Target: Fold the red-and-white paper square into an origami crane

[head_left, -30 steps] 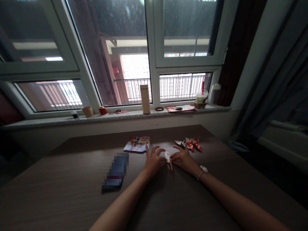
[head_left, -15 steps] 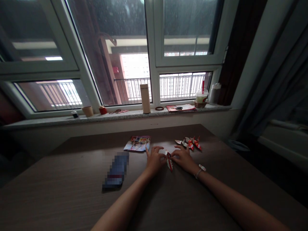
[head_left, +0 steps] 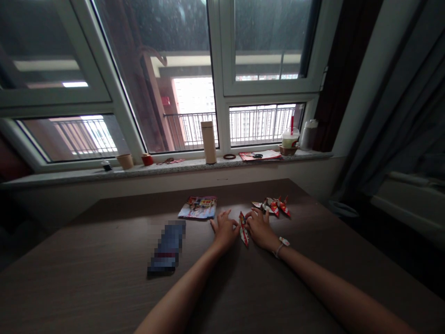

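A small folded piece of red and white paper (head_left: 244,230) stands on the dark wooden table (head_left: 104,278) between my two hands. My left hand (head_left: 225,229) presses against its left side with fingers curled. My right hand (head_left: 257,227), with a bracelet on the wrist, pinches its right side. Both hands rest on the table. A cluster of finished folded paper figures (head_left: 274,205) lies just beyond my right hand.
A colourful printed sheet stack (head_left: 198,207) lies beyond my left hand. A dark blurred flat object (head_left: 167,247) is to the left. On the windowsill (head_left: 69,174) stand a beige flask (head_left: 208,142), small cups, a drink cup (head_left: 290,138) and papers. Curtains hang at right.
Both hands have closed in on the folded paper and slid slightly away from me. The paper now stands narrower and more upright between them.
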The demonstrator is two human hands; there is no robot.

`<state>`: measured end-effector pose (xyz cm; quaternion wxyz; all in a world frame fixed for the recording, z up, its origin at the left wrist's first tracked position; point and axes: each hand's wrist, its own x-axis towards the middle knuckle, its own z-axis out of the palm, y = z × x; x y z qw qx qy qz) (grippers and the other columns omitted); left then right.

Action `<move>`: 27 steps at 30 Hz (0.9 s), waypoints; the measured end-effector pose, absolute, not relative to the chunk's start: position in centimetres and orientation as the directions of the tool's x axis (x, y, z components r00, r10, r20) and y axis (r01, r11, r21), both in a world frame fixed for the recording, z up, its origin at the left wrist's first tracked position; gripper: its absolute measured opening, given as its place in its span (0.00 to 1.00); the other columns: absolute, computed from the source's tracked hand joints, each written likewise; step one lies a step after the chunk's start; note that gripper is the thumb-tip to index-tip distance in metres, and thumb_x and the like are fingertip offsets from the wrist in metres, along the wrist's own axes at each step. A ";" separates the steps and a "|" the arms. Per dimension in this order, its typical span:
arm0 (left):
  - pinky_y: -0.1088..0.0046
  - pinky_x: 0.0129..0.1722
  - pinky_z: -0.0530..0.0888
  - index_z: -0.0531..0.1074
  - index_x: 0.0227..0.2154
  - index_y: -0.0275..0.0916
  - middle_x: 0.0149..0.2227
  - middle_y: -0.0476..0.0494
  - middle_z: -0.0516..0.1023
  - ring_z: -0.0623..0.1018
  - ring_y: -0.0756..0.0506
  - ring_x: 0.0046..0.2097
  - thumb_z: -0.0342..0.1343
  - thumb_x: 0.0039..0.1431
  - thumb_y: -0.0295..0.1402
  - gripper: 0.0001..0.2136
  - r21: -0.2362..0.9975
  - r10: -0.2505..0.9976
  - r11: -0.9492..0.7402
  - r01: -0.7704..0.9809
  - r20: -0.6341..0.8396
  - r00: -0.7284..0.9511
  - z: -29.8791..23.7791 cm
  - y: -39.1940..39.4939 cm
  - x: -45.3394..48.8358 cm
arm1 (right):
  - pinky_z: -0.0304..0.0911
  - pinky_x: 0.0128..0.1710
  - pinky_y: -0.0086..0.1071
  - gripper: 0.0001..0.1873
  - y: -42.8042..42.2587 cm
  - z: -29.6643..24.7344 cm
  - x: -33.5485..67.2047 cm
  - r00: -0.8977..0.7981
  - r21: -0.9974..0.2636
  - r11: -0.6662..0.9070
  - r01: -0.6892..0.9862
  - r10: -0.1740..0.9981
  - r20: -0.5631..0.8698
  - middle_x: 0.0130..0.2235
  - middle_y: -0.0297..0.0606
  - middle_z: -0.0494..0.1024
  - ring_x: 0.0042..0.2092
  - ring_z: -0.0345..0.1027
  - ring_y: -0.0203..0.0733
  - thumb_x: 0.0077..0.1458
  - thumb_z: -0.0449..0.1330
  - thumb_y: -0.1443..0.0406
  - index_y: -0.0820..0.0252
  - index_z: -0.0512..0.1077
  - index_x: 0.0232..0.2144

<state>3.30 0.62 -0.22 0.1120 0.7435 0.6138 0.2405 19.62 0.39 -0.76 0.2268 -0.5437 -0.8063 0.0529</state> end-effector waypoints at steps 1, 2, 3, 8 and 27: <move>0.29 0.59 0.45 0.79 0.33 0.42 0.66 0.40 0.60 0.55 0.33 0.67 0.56 0.59 0.34 0.07 0.464 0.969 -0.215 0.859 0.213 0.127 -0.2 0.6 3.3 | 0.26 0.62 0.67 0.13 0.4 -0.8 19.5 -0.303 -0.332 0.398 0.855 0.903 0.304 0.54 0.44 0.71 0.65 0.47 0.55 0.64 0.48 0.67 0.57 0.74 0.39; 0.29 0.59 0.45 0.79 0.32 0.42 0.67 0.41 0.60 0.55 0.33 0.67 0.56 0.59 0.34 0.07 0.468 0.970 -0.213 0.858 0.208 0.127 -0.1 0.5 3.2 | 0.26 0.62 0.67 0.14 0.4 -0.8 19.5 -0.300 -0.333 0.395 0.856 0.905 0.302 0.54 0.44 0.71 0.66 0.47 0.56 0.64 0.48 0.67 0.57 0.74 0.39; 0.28 0.59 0.45 0.79 0.32 0.43 0.67 0.42 0.58 0.56 0.33 0.67 0.57 0.59 0.35 0.06 0.471 0.970 -0.215 0.856 0.207 0.130 0.0 0.4 3.2 | 0.25 0.62 0.67 0.14 0.5 -0.9 19.4 -0.299 -0.334 0.394 0.856 0.906 0.300 0.53 0.44 0.71 0.66 0.46 0.56 0.64 0.48 0.67 0.57 0.74 0.39; 0.25 0.57 0.44 0.78 0.28 0.44 0.69 0.50 0.54 0.56 0.32 0.67 0.58 0.58 0.34 0.06 0.471 0.963 -0.239 0.849 0.226 0.146 0.3 0.5 3.1 | 0.26 0.62 0.68 0.13 0.5 -1.0 19.5 -0.279 -0.378 0.381 0.844 0.913 0.297 0.53 0.43 0.72 0.65 0.47 0.55 0.63 0.48 0.67 0.57 0.74 0.37; 0.29 0.60 0.45 0.76 0.27 0.40 0.69 0.44 0.53 0.52 0.32 0.68 0.58 0.56 0.34 0.06 0.492 0.983 -0.124 0.862 0.181 0.038 0.1 0.4 4.0 | 0.29 0.62 0.68 0.13 0.2 -0.4 19.3 -0.245 -0.330 0.347 0.878 0.918 0.314 0.50 0.45 0.73 0.64 0.50 0.57 0.63 0.51 0.62 0.59 0.74 0.36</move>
